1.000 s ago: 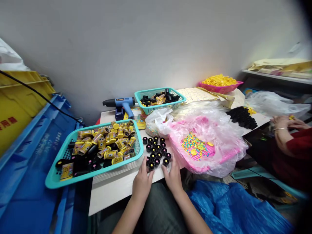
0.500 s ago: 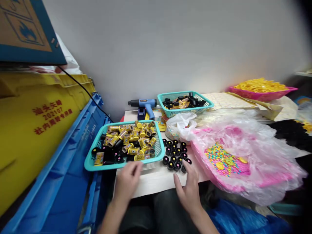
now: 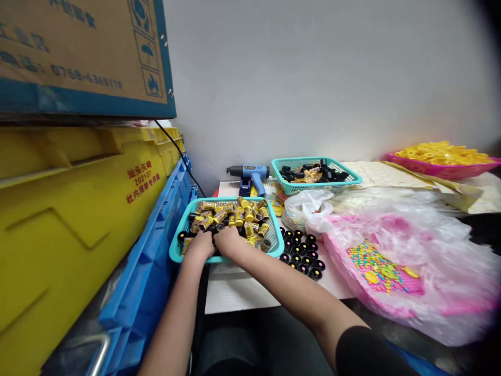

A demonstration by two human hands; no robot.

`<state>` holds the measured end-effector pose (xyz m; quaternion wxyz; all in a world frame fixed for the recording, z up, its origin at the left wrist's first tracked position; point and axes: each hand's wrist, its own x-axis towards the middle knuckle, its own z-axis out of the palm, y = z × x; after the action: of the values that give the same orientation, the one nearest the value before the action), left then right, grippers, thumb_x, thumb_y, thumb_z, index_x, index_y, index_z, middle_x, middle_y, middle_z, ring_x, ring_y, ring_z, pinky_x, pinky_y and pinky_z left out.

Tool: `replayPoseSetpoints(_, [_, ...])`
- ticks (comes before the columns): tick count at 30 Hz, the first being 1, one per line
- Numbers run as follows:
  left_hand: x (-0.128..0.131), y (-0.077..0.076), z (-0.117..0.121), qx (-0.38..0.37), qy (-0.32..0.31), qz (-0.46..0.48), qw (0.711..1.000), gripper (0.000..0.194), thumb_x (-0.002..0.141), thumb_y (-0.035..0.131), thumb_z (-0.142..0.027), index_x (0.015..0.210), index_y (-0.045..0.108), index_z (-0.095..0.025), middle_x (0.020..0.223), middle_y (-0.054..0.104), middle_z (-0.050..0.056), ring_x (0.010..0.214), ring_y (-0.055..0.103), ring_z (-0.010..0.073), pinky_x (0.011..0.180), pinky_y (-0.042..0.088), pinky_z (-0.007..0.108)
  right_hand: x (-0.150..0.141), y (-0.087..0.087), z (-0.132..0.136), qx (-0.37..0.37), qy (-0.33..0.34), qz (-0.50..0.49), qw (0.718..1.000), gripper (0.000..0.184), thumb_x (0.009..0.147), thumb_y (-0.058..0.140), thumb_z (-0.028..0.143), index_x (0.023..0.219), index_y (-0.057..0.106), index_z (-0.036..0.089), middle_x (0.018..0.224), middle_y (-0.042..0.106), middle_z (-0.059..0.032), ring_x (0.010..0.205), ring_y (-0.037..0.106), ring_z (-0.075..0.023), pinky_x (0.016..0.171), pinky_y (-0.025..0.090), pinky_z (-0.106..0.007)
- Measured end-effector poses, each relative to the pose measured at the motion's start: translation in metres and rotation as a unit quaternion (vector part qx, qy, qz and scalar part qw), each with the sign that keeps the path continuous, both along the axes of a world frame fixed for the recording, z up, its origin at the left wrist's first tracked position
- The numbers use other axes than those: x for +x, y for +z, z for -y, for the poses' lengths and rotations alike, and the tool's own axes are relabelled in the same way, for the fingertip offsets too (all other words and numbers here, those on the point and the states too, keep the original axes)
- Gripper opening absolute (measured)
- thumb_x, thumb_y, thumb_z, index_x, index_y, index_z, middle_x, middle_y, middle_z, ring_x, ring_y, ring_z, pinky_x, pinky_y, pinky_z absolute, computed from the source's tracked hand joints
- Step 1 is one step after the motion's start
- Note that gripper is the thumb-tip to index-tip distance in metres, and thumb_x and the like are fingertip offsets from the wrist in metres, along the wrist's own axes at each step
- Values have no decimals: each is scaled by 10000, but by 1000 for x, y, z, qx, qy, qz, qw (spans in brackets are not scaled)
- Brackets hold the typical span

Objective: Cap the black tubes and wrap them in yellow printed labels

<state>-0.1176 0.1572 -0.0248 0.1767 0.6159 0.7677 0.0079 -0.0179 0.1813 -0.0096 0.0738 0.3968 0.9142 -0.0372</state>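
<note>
Both my hands are in the front turquoise basket [image 3: 278, 245], close together over its near side. My left hand [image 3: 201, 244] is curled with its fingertips down among black pieces. Beside it my right hand [image 3: 230, 240] has crossed over from the right, its fingers also bent downward. What either hand grips is hidden behind the knuckles. Around them lie many small tubes with yellow caps and printed wrappers [image 3: 239, 215]. To the right of the basket, small round black cups with pink or yellow centres [image 3: 303, 253] stand grouped on the white table [image 3: 242, 295].
Behind are a blue heat gun [image 3: 254, 172] and another turquoise basket [image 3: 321, 189] of black parts. A knotted plastic bag [image 3: 307, 209] and a plastic-lined pink basket [image 3: 344, 282] with coloured beads are at right. Yellow and blue crates [image 3: 156, 235] with a cardboard box [image 3: 86, 62] border the left.
Both hands have moved from the table's front edge into the front basket, the right one crossing leftward from beside the black cups. The camera view has turned left.
</note>
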Motion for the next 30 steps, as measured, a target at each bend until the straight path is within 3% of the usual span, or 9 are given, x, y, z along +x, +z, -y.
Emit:
replayPoseSetpoints(8, [-2, -3, -1, -9, -10, -17, 1000, 348, 884, 584, -327, 1188, 554, -160, 1191, 588, 95, 1011, 608, 220, 837, 523, 420, 24, -10, -2, 45, -13, -38, 998, 242, 899, 575, 295, 1075, 611, 132, 1127, 604, -87, 1019, 587, -219, 841, 509, -404])
replayPoseSetpoints(12, [3, -1, -5, -4, -11, -24, 1000, 337, 887, 579, -327, 1185, 555, -173, 1191, 589, 86, 1007, 609, 216, 834, 525, 420, 35, -14, -4, 56, -23, -80, 995, 239, 804, 642, 262, 956, 687, 84, 1097, 600, -159, 1023, 556, -288, 770, 509, -370])
replayPoseSetpoints(18, [8, 16, 7, 68, -11, -32, 997, 211, 848, 612, -237, 1044, 619, -159, 1031, 647, 86, 931, 633, 212, 819, 513, 362, 53, 3, 6, 80, -23, -168, 982, 195, 820, 608, 302, 864, 717, 147, 1052, 608, -113, 1056, 512, -268, 858, 466, -361])
replayPoseSetpoints(21, [13, 33, 37, 134, 5, -31, 991, 273, 811, 582, -200, 1081, 605, -173, 1041, 634, 110, 968, 626, 242, 859, 484, 329, 97, 13, 29, 99, -61, -267, 956, 218, 895, 525, 328, 913, 683, 179, 1157, 574, -94, 1115, 502, -222, 953, 421, -349])
replayPoseSetpoints(23, [25, 41, 62, 198, 12, -10, 980, 357, 825, 539, -282, 1174, 558, -210, 1137, 582, 98, 940, 628, 233, 838, 493, 326, 144, 14, 52, 101, -107, -412, 899, 157, 895, 517, 262, 897, 647, 173, 1105, 600, -97, 1083, 545, -201, 927, 444, -336])
replayPoseSetpoints(25, [49, 40, 83, 286, -23, 67, 956, 345, 803, 534, -309, 1138, 584, -247, 1109, 565, 66, 810, 634, 204, 755, 511, 311, 194, 6, 77, 83, -125, -476, 867, 117, 882, 516, 245, 860, 619, 195, 986, 639, -77, 987, 601, -198, 844, 488, -334])
replayPoseSetpoints(26, [64, 35, 90, 294, -67, 114, 947, 319, 791, 540, -304, 1100, 603, -256, 1078, 563, 55, 786, 629, 195, 734, 513, 302, 217, 0, 89, 79, -138, -471, 868, 95, 864, 539, 247, 824, 612, 200, 985, 645, -79, 985, 609, -204, 838, 494, -340])
replayPoseSetpoints(28, [98, 16, 98, 235, -160, 202, 937, 289, 777, 535, -243, 1052, 623, -255, 1027, 565, 46, 770, 627, 179, 721, 515, 284, 254, -19, 108, 84, -168, -440, 878, 74, 843, 551, 223, 799, 608, 206, 1009, 645, -86, 973, 619, -210, 833, 502, -351])
replayPoseSetpoints(30, [130, -12, 96, 173, -191, 246, 934, 295, 775, 511, -171, 1038, 629, -231, 1023, 569, 59, 798, 634, 180, 759, 517, 292, 274, -42, 118, 89, -189, -407, 889, 65, 832, 548, 196, 804, 606, 207, 1005, 643, -90, 961, 623, -216, 832, 507, -362])
